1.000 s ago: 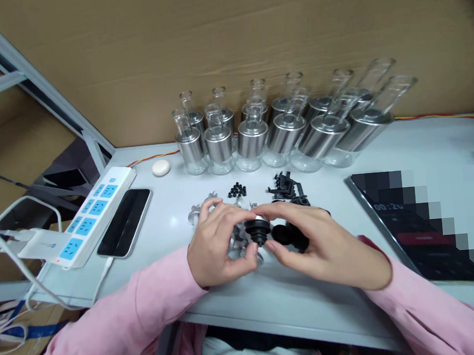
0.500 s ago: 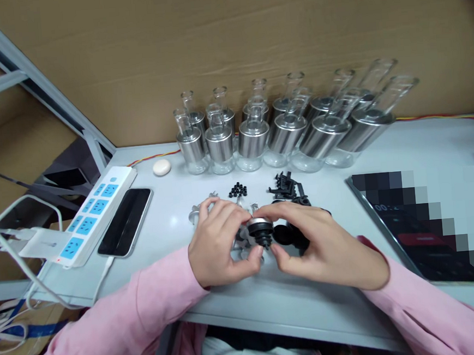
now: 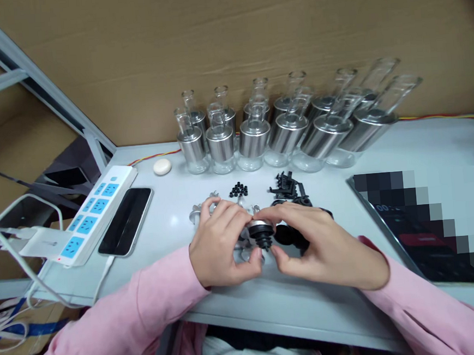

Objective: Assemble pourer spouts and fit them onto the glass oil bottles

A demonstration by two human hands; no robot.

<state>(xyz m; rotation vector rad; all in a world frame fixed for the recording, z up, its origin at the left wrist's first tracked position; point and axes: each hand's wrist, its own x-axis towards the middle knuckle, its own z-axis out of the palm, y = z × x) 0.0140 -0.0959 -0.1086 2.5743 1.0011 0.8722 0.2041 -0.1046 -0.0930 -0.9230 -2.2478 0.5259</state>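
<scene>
Between my two hands is a bottle stopper (image 3: 261, 233) with a silver rim on top and a black ribbed plug pointing down. My left hand (image 3: 224, 247) pinches it from the left, fingertips on the rim and thumb low by the plug. From the right, my right hand (image 3: 316, 242) grips it the same way, forefinger at the rim and thumb near the plug's tip. Silver metal parts (image 3: 196, 213) lie behind and under my left hand, partly hidden. Small black rings (image 3: 238, 189) sit in a cluster beyond the hands. Black plastic pieces (image 3: 286, 185) are piled behind my right hand.
Several glass bottles with steel sleeves (image 3: 254, 134) stand in two rows at the back. To the left are a phone (image 3: 126, 223), a white power strip (image 3: 100, 215) with cables and a white round object (image 3: 162, 167). A dark tablet-like screen (image 3: 422, 239) lies at the right.
Almost nothing differs. Both hands keep the stopper in nearly the same place, and the view has shifted very slightly.
</scene>
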